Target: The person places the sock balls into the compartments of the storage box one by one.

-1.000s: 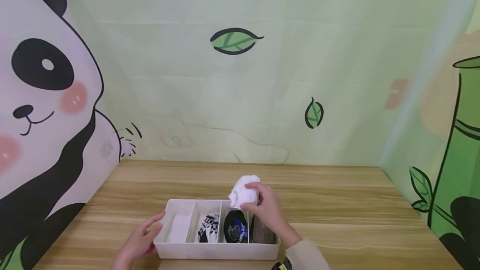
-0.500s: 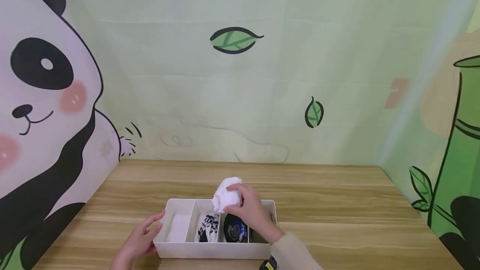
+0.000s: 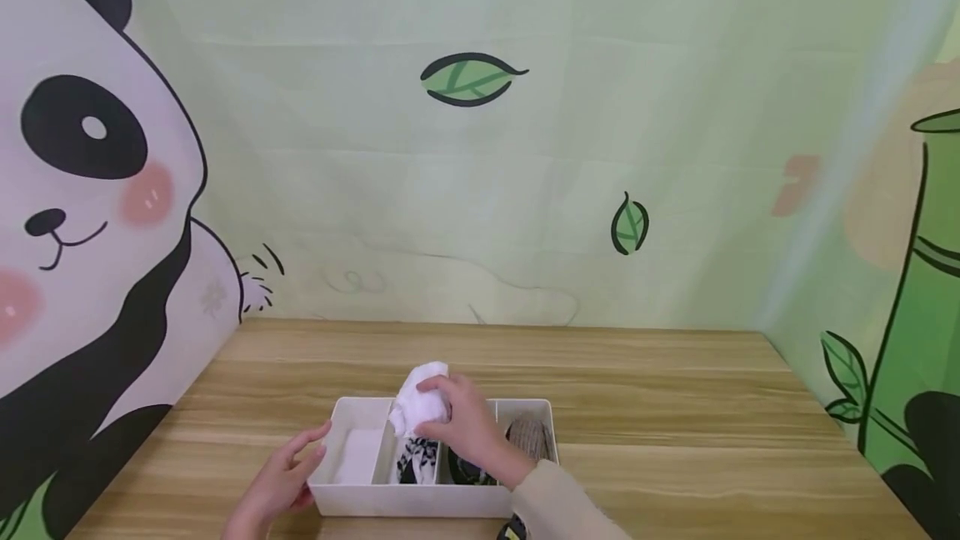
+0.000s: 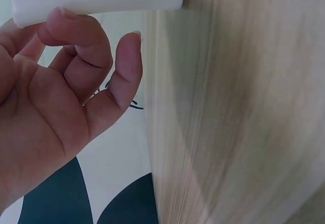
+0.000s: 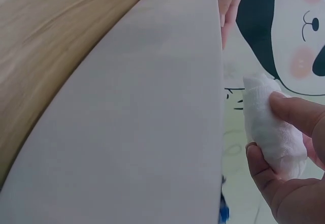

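Note:
A white rolled-up sock (image 3: 421, 400) is pinched between the thumb and fingers of my right hand (image 3: 468, 423). It is held above the divided white box (image 3: 420, 502), over the second compartment from the left. In the right wrist view the sock (image 5: 274, 127) stands clear of the box wall (image 5: 132, 107). My left hand (image 3: 279, 477) grips the box's left end. In the left wrist view its curled fingers (image 4: 84, 41) touch the box's underside edge. A black-and-white patterned sock (image 3: 417, 463) lies in the second compartment. A dark bundle (image 3: 465, 472) in the third is mostly hidden behind my right hand.
A brown ribbed bundle (image 3: 529, 437) lies in the rightmost compartment. The leftmost compartment (image 3: 356, 457) shows its bare floor. The box stands near the front of a wooden table (image 3: 660, 415), with a printed panda backdrop (image 3: 337, 148) behind it.
My right hand has carried the white sock leftward, from over the third compartment to over the second. The brown bundle is in sight again. My left hand and the box keep their place.

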A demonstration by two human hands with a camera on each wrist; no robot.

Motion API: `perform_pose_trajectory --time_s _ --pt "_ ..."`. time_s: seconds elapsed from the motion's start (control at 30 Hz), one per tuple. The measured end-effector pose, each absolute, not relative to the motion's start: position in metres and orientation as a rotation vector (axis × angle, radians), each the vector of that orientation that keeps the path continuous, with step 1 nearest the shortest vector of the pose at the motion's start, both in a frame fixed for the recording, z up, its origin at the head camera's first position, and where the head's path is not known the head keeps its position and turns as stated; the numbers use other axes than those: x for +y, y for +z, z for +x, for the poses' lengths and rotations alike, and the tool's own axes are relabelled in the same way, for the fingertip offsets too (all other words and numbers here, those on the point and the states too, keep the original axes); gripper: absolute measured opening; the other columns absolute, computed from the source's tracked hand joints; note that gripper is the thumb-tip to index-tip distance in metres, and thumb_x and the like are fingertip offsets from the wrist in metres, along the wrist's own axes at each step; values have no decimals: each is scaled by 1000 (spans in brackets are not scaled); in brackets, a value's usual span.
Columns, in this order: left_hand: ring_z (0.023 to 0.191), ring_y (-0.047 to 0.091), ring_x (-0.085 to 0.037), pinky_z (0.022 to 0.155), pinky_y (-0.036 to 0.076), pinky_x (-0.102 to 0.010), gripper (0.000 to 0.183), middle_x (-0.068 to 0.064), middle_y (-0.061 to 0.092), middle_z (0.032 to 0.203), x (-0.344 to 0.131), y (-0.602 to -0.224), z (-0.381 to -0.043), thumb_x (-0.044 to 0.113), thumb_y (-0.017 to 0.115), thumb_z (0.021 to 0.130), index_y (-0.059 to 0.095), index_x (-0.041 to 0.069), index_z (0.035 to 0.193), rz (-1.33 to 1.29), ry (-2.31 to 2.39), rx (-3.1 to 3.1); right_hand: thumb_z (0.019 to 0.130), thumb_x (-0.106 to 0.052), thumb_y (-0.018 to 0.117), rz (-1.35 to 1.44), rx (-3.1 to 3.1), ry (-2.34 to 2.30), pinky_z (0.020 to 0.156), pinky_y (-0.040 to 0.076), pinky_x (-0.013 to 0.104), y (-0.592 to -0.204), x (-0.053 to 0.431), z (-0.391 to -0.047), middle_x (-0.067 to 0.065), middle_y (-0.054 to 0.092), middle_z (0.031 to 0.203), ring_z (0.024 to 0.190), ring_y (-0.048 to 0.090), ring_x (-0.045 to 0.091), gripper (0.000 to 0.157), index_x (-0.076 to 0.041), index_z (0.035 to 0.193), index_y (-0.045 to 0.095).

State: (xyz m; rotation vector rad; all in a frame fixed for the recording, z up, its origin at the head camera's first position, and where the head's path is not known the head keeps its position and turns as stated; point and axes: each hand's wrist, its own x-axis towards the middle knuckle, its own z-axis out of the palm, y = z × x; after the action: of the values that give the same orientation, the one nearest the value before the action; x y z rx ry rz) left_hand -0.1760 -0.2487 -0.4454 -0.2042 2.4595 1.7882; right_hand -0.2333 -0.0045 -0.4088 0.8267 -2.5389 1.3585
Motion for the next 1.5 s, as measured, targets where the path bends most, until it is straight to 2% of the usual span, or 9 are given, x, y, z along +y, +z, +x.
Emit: perform_pose_trajectory --time_s 0.4,0.57,0.77,1.33,1.5 --pt "44 38 -14 44 33 -22 41 -1 34 53 -248 -444 -177 11 42 95 37 3 134 -266 1756 2485 66 -5 76 895 -2537 1372 66 42 22 -411 -31 -231 12 53 94 82 48 16 40 -5 104 62" --pt "44 39 -13 44 33 -21 42 -1 36 53 -250 -445 -176 12 42 95 34 1 135 -214 1764 2472 65 -2 76 913 -2531 1396 67 42 21 -411 -43 -227 13 54 94 83 48 15 41 -5 104 64" --pt "42 40 -12 43 32 -20 45 -3 39 53 -251 -446 -176 13 43 95 31 -4 134 -125 1787 2458 65 -3 76 920 -2594 1354 69 42 21 -414 -56 -223 15 53 99 87 49 18 43 -6 106 64" --pt "43 40 -9 44 34 -20 46 -3 42 55 -251 -447 -175 16 44 95 31 -2 135 -120 1802 2434 67 -7 76 993 -2665 1136 74 42 20 -416 -67 -213 15 54 108 94 51 19 43 -10 108 65" --pt "43 40 -10 44 34 -20 42 -3 41 54 -250 -447 -176 15 44 94 36 0 133 -160 1824 2445 72 -7 74 996 -2706 1251 62 43 16 -413 -63 -212 20 48 114 76 52 11 42 -8 112 62"
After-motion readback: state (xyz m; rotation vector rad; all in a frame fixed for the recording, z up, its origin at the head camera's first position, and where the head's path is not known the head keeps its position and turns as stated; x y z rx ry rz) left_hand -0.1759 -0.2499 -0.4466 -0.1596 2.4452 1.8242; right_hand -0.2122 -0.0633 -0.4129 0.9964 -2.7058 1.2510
